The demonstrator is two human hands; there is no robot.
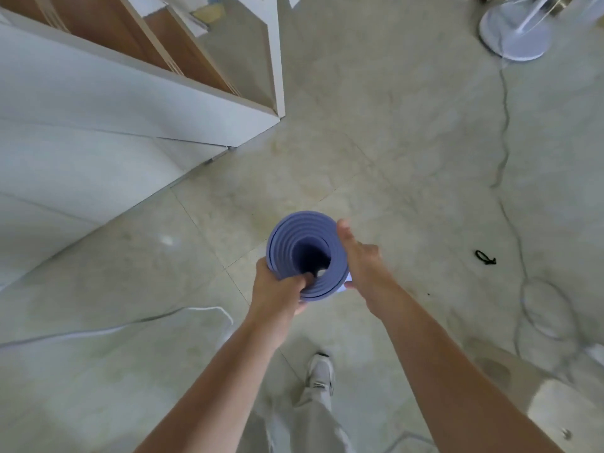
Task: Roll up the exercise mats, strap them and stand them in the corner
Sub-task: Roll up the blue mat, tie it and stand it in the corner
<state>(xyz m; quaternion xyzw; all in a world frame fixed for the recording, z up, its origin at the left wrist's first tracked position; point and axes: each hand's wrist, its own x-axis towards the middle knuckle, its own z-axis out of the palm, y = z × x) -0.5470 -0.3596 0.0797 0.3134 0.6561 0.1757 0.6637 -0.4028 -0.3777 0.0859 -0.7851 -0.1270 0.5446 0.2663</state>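
- Purple rolled mat (307, 230), held on end above the tiled floor (392, 142), coiled open end facing up. It sits mid-view, apart from all furniture.
- Left hand (277, 292) grips the roll's near-left rim, with digits curled over the edge into the hollow core.
- Right hand (361, 266) lies against the roll's right side, one digit stretched along the rim. The other fingers are hidden behind the roll, so I cannot tell whether they wrap it.
- White shelf unit (130, 103) fills the upper left. Its corner edge stands well apart from the mat, bare tile between.
- Fan base (516, 34) at top right; a pale cable (505, 125) snakes from it down the right side of the floor.
- Black strap (486, 257) lies loose on the tile, right of the right hand and near that cable.
- Second cable (196, 310) crosses the floor on the left, passing beneath the left forearm.
- One shoe (321, 371) planted below the mat.
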